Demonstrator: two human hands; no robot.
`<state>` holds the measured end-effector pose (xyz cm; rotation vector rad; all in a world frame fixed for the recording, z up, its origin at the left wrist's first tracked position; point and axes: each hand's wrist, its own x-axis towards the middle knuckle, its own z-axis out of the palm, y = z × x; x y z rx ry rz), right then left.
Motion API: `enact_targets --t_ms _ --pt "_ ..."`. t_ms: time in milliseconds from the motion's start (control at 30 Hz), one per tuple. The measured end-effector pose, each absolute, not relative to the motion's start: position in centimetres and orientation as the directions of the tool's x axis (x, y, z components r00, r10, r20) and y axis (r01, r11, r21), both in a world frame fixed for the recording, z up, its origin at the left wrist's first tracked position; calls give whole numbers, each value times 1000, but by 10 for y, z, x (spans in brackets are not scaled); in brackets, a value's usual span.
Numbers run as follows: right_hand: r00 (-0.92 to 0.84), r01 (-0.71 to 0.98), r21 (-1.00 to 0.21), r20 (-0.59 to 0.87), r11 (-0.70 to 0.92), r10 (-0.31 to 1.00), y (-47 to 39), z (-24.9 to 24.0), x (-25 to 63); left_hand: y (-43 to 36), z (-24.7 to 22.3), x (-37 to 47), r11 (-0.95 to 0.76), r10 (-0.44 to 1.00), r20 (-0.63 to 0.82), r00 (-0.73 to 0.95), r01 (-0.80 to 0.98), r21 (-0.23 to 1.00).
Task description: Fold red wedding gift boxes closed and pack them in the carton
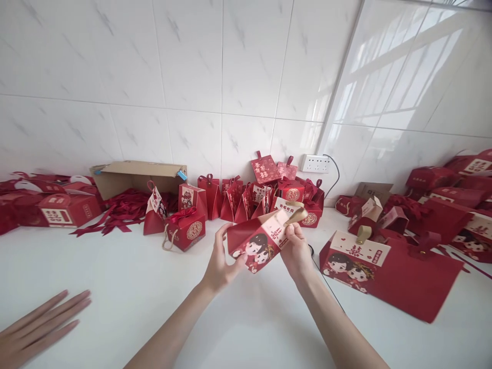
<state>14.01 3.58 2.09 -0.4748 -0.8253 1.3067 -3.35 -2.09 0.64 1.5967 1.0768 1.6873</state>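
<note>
A red gift box (253, 246) with a cartoon couple on its front is held tilted above the white table by both my hands. My left hand (223, 264) grips its left side, thumb on the printed front and fingers behind. At the upper right, my right hand (298, 251) pinches the box near its gold ribbon loop (296, 216). Right of my hands, a larger red box (407, 277) with the same couple and a gold loop rests on the table. A small red box with a bow (188, 230) stands beyond my left hand.
Another person's hand (42, 325) lies flat at lower left. Along the wall stand several small red boxes (213, 200) and an open cardboard carton (140, 169) with red ribbons (126, 212). A power strip (315, 163) trails a cable. Red boxes (428, 184) pile up at right.
</note>
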Motion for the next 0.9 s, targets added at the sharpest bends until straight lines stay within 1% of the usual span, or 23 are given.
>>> enact_targets --t_ms 67,133,200,300,433,567,700,833,900 --pt "11 -746 -641 262 182 965 39 24 143 -22 6 -31 -539 828 552 -100 130 832" --pt "-54 -796 -590 286 132 957 37 28 143 -24 6 -28 -566 814 577 -64 136 813" --pt "-110 -825 -560 304 83 946 33 30 142 -27 7 -28 -595 789 611 -63 169 786" --pt "-164 -844 -535 303 25 939 28 31 141 -28 8 -31 -652 718 687 -107 240 719" --pt "-214 -824 -566 259 -31 942 28 28 140 -26 6 -36 -709 665 742 -89 237 664" --pt "-190 -751 -659 167 -34 967 31 26 136 -25 4 -35 -702 686 723 -87 185 688" --pt "-140 -674 -737 59 -52 988 32 24 131 -27 5 -30 -635 743 649 -161 133 761" --pt "-128 -643 -760 -12 -92 992 30 22 129 -29 10 -27 -559 805 562 -189 74 826" --pt "-106 -634 -769 -18 -81 994 29 21 129 -29 14 -27 -496 851 489 -191 16 868"
